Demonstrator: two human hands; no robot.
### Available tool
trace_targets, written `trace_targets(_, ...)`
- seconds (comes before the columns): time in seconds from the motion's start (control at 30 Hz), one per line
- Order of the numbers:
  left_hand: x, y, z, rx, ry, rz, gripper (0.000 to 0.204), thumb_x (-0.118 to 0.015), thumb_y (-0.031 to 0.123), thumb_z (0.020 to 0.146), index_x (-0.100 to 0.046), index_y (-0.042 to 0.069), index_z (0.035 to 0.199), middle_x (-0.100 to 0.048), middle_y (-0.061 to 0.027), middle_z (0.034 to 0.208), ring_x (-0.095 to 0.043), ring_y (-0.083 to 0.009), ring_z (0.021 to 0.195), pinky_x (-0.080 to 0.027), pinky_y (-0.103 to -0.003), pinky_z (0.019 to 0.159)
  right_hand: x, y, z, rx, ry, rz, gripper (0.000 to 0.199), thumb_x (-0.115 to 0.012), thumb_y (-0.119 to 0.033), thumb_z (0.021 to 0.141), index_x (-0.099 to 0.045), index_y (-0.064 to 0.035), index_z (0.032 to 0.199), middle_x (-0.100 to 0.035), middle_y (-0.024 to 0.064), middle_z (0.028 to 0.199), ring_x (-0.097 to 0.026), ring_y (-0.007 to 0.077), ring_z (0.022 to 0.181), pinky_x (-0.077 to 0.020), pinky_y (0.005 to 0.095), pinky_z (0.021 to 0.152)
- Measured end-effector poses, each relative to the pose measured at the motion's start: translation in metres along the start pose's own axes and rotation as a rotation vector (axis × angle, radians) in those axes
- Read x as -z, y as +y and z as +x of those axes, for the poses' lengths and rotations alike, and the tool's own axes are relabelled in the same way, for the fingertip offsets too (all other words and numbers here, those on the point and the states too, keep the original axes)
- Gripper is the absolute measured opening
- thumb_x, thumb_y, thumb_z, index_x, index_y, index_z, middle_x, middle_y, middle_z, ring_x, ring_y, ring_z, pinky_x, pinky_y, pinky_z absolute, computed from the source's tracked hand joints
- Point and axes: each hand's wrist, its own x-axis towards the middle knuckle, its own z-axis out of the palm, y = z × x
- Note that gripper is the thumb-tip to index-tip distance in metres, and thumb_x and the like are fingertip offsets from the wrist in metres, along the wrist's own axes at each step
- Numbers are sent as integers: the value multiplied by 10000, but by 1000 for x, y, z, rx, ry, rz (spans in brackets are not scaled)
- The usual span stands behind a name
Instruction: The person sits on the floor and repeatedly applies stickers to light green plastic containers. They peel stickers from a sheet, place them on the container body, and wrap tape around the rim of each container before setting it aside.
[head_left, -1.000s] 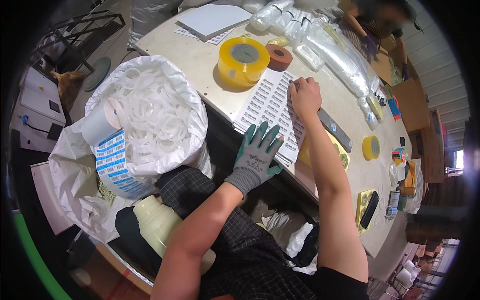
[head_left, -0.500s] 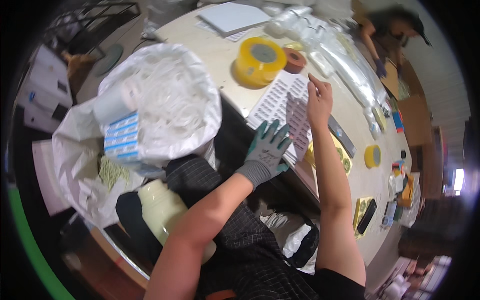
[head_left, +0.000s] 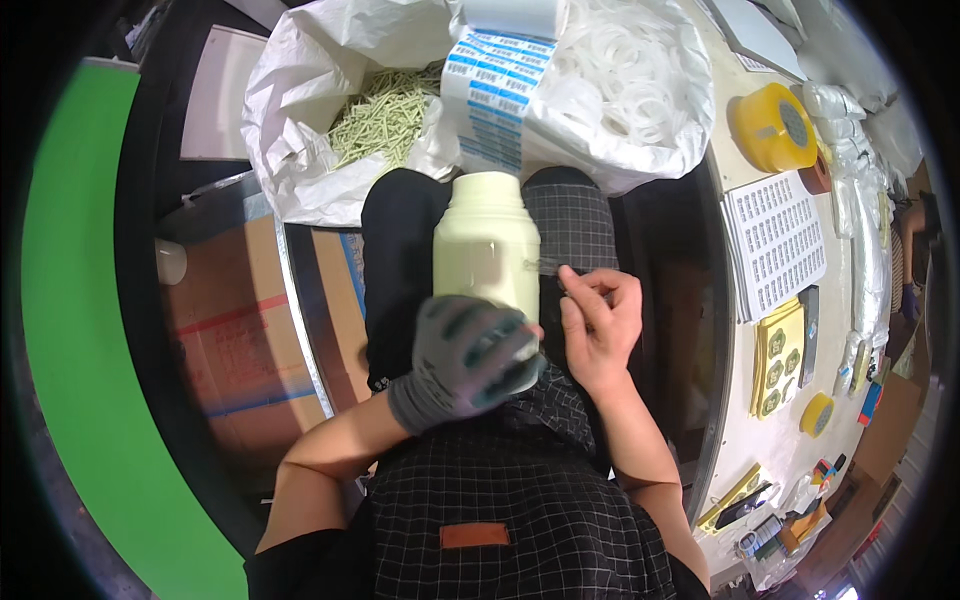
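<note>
A pale yellow-green vacuum flask (head_left: 487,240) lies along my lap, its narrower neck pointing away from me. My left hand (head_left: 465,362), in a grey and green work glove, is wrapped around its near end. Bare, my right hand (head_left: 605,325) is beside the flask's right side, thumb and forefinger pinched together. From those fingertips a small clear sticker (head_left: 547,266) with dark print reaches toward the flask wall; whether it touches is hard to tell. A stack of printed label sheets (head_left: 778,235) lies on the table to the right.
Ahead, white sacks hold pale green sticks (head_left: 385,120) and translucent rings (head_left: 635,85). A roll of blue-and-white labels (head_left: 497,85) hangs between them. On the table (head_left: 745,400) are a yellow tape roll (head_left: 775,128) and yellow label cards (head_left: 778,360). Cardboard boxes (head_left: 235,350) stand left.
My view has swung from the table to my lap. My left hand has left the label sheets and now grips the flask. My right hand has moved from the sheets to the flask's side.
</note>
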Motion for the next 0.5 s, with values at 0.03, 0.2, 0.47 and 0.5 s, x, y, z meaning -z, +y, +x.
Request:
trace_targets(0.03,3,-10,-10,56,2,40,483,-900,329,826,-749,176,1258,-705,-31,1251,-672,-280,1099,-510,-481,972,-7,-6,-3,45,17,-38,486,-871,-21,797,-856,-181,1255,-684,36,1017,-610,226,855,-527,336,692)
trace_targets(0.2,-13,-26,-49,160,76,-15,476,-851,177,837,-720,102,1288,-712,-89,1309,-651,-313,1151,-486,-500,999,-27,-22,0,219,31,-182,523,-887,-62,733,-871,-225,1230,-695,0,995,-610,199,854,-524,307,674)
trace_targets(0.47,-17,-38,-60,126,109,-100,513,-828,169,862,-671,88,1344,-696,-126,1344,-626,-332,1180,-485,-517,1015,-36,-29,-4,272,-5,-276,559,-887,-82,714,-867,-224,1255,-703,-18,1020,-611,194,866,-530,296,691)
trace_targets(0.5,-17,-38,-60,133,104,-108,509,-825,172,867,-672,96,1346,-692,-128,1355,-624,-328,1187,-485,-519,1018,-36,-29,-5,262,-7,-272,563,-885,-83,720,-863,-220,1266,-703,-20,1020,-611,194,869,-531,296,697)
